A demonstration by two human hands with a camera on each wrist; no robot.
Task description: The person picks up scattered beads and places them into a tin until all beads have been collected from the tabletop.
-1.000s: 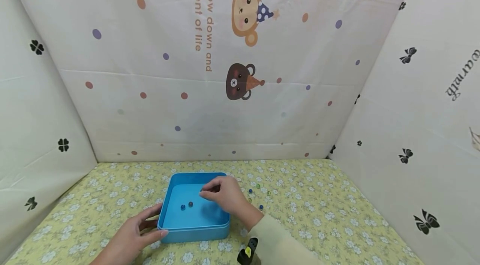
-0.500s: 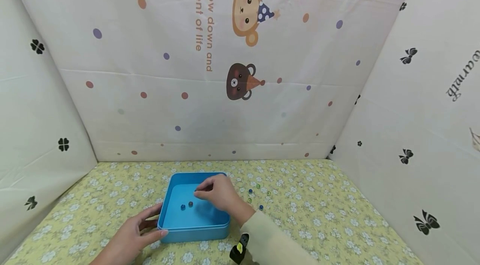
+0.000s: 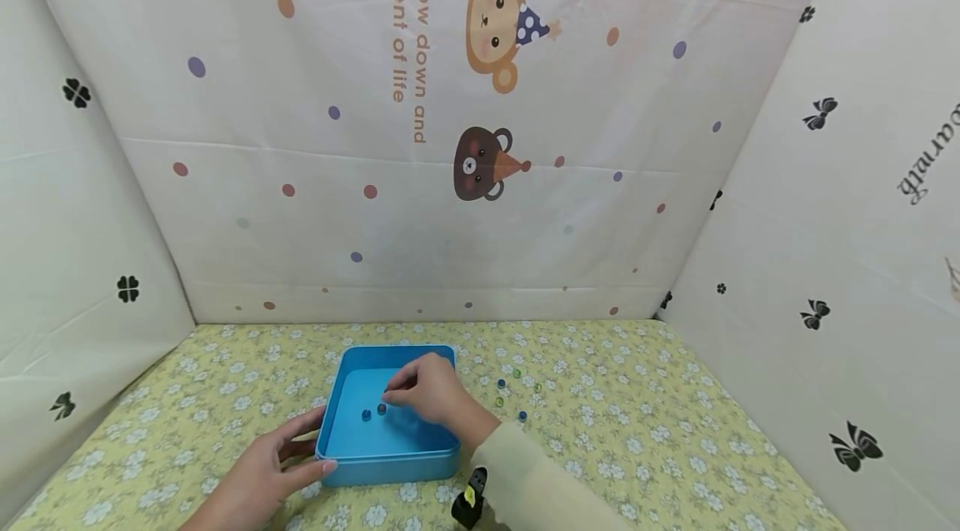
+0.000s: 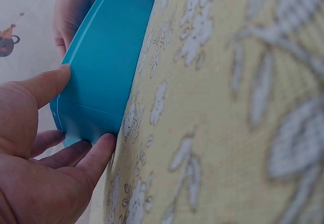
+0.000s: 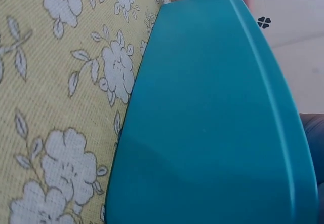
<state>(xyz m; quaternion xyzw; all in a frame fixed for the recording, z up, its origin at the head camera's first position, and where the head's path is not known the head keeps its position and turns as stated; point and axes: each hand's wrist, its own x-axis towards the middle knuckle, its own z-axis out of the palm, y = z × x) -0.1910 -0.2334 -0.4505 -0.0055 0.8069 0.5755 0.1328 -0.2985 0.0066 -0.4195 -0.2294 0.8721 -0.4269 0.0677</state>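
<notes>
A blue square box (image 3: 390,468) stands on the flowered cloth. My left hand (image 3: 262,460) holds its near left corner, the thumb at the front rim and the fingers along the left wall. The left wrist view shows these fingertips (image 4: 107,139) against the box wall (image 4: 104,62). My right hand (image 3: 431,389) reaches over the right rim, thumb and forefinger pinching a small dark marble (image 3: 386,390) above the box floor. Just below its fingertips a brown marble (image 3: 382,409) lies beside a blue marble (image 3: 366,415). In the right wrist view the box wall hides the right hand.
Right of the box, several loose marbles lie on the cloth, among them a blue marble (image 3: 522,415) and a green marble (image 3: 499,403). A printed curtain (image 3: 420,256) stands behind, with white curtains at both sides.
My right hand has moved left and slightly down inside the box, nearer the two marbles lying there. The left hand and the box have stayed in place.
</notes>
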